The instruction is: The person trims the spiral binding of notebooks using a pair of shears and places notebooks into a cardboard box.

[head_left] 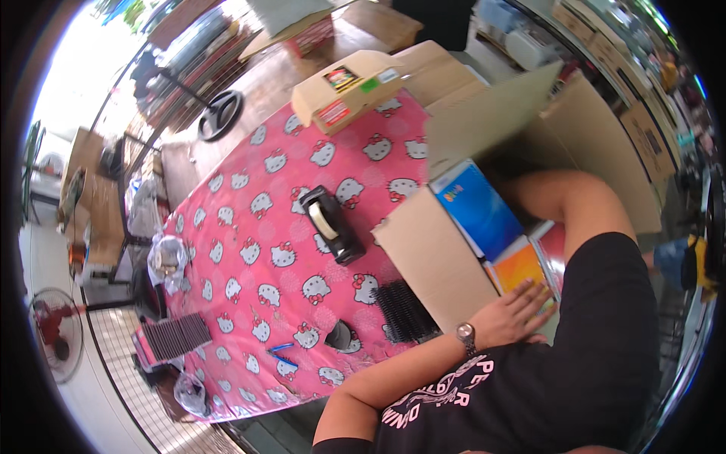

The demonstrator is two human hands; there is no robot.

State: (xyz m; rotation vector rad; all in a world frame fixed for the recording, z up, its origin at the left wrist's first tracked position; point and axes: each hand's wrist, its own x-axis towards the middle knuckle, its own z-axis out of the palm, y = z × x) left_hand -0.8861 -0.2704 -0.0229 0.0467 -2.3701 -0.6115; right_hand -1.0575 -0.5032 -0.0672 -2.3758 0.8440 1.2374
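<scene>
At the right, an open cardboard box (pixel 435 257) stands with its flaps spread. A blue-covered notebook (pixel 478 208) and an orange-covered notebook (pixel 522 263) lie side by side in its opening. My left hand (pixel 522 309), with a watch on its wrist, rests on the orange notebook; its fingers are stretched out and it grips nothing. My right arm (pixel 597 208) bends over the box and reaches inside, behind the blue notebook. The right hand is hidden there, so its fingers and anything in them do not show.
A pink patterned cloth covers the table (pixel 249 303). On it are a black tape dispenser (pixel 333 227), black binding coils (pixel 404 312), blue-handled cutters (pixel 283 356), a dark round cup-like thing (pixel 340 337), a dark stack (pixel 176 337) and a small carton (pixel 344 89). A fan (pixel 57 333) stands left.
</scene>
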